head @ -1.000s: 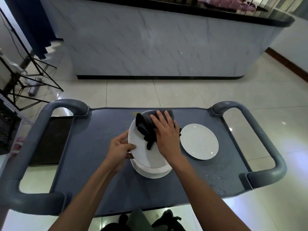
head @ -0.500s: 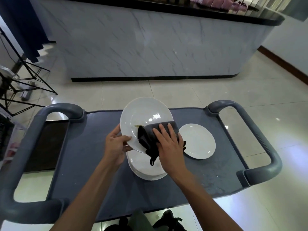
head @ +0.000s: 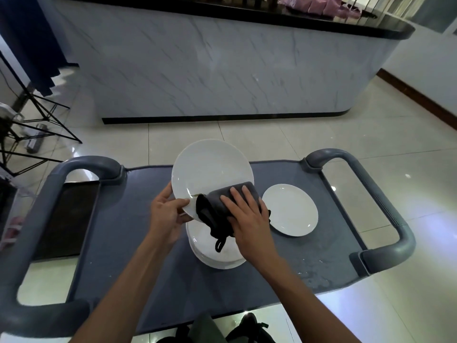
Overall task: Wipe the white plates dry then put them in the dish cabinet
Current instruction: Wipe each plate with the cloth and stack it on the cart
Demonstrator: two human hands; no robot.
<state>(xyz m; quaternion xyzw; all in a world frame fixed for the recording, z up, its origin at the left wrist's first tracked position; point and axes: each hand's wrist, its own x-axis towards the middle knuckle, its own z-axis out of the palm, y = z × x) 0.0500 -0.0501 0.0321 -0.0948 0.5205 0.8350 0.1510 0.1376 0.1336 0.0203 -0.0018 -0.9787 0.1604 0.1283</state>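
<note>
My left hand (head: 167,214) grips the near-left rim of a large white plate (head: 210,169), tilted up over the grey cart top (head: 128,238). My right hand (head: 248,219) presses a dark grey cloth (head: 217,209) against the plate's lower right part; the cloth's dark ends hang below. Under the lifted plate lies a stack of white plates (head: 217,256), partly hidden by my hands. A single smaller white plate (head: 290,209) lies flat on the cart to the right of the stack.
The cart has thick grey handles on the left (head: 32,219) and right (head: 385,201). A marble-faced counter (head: 222,70) stands across the tiled floor. Black tripod legs (head: 32,125) stand at the far left. Dark shoes (head: 247,328) show below the cart.
The top plate was lifted off the stack and tilted up by my left hand. My right hand with the cloth slid from the plate's upper part to its lower right edge.
</note>
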